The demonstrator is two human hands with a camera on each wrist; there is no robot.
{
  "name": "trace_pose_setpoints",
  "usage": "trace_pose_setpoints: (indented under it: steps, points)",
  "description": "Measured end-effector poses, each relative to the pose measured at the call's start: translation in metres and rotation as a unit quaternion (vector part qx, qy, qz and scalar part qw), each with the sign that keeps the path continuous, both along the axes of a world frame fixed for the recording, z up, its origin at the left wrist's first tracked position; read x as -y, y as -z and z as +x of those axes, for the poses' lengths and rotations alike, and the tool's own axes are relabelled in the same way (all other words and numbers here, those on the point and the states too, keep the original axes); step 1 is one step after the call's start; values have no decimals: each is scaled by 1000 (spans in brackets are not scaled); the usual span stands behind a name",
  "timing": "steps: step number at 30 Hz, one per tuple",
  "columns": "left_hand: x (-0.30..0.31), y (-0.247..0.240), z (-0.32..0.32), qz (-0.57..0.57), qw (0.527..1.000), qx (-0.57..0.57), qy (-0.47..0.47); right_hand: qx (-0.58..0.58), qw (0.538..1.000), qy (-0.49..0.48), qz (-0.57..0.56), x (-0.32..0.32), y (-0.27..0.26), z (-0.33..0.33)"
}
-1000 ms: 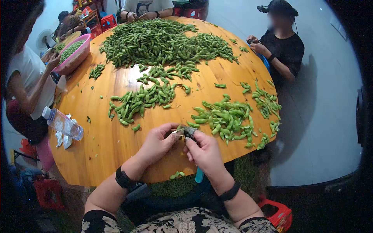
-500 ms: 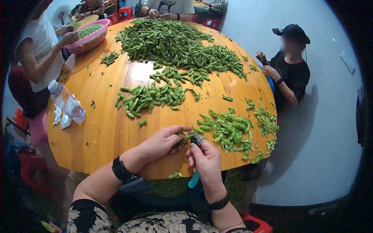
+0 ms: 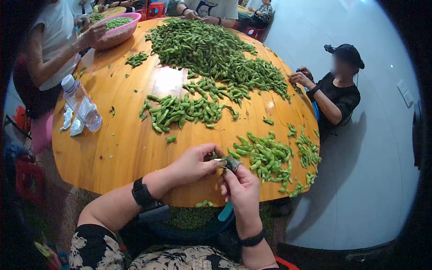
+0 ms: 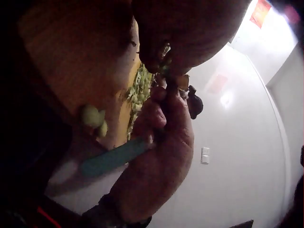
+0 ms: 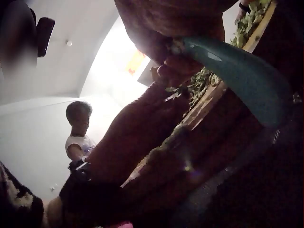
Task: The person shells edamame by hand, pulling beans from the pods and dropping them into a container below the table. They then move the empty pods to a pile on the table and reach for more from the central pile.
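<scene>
My left hand [image 3: 191,165] pinches a small green pod [image 3: 215,155] between thumb and fingers, partly hidden by them. Close against its fingertips is my right hand [image 3: 244,191], curled round a teal handle [image 3: 226,211] that sticks out below the palm. Dark grey wrapping [image 3: 233,164] covers a fingertip of the right hand. In the left wrist view the teal handle [image 4: 114,159] slants down from the right hand [image 4: 161,156]; the right wrist view shows its broad end [image 5: 256,85]. What the handle's other end is like cannot be made out. Shelled beans [image 3: 204,204] lie at the near table edge.
A large pod pile [image 3: 202,49] covers the table's far part, with smaller groups mid-table [image 3: 184,112] and at right [image 3: 270,157]. A bottle [image 3: 82,103] and tissues stand at left, near a pink basin [image 3: 118,35]. A dark tub sits below the edge. Other people surround the table.
The head view has turned, so the table's contents sit further right and the bottle more upright. Both hands stay close together at the near edge, still holding the pod and teal handle.
</scene>
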State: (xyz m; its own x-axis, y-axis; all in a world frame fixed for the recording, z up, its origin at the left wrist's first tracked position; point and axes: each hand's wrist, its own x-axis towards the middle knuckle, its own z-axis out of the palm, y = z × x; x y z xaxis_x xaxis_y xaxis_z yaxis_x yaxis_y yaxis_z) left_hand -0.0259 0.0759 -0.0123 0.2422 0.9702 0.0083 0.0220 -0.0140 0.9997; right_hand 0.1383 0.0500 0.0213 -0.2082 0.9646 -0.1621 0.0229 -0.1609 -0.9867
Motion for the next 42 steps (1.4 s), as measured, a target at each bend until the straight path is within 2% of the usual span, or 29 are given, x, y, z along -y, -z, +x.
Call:
trace_pose_setpoints:
  steps: [3,6,14,19,25,28,30,31,33,37,39,42]
  points:
    - [-3,11,1,-25,997,67,12,-35,999,-2,-34,0,-2,1]
    - [-2,0,-3,-73,996,53,18,-96,994,33,-48,-3,-3,4]
    - [-2,-6,-4,-109,985,130,14,-95,993,73,-13,-10,-1,13]
    - [-4,-2,-4,-123,978,165,15,-87,995,37,-21,-9,-6,13]
    - [-3,-6,-5,-102,988,113,27,-123,989,-18,-82,-8,-5,10]
    - [-2,-6,-2,-102,985,138,29,-100,992,-28,-68,-8,-3,12]
    - [-1,-1,2,-95,981,170,-11,-105,992,-23,-61,-7,1,12]
    - [-2,2,3,-95,981,170,-11,-108,992,-20,-53,-6,3,11]
    - [-3,9,4,-60,994,68,-54,-102,993,-9,-52,-5,3,10]
    - [-3,11,2,-49,998,34,-31,-92,995,14,-48,-3,8,5]
    - [-2,10,1,7,1000,-21,-13,-84,995,18,-47,-1,6,3]
    - [2,7,2,3,1000,15,7,-77,996,26,-43,0,6,1]
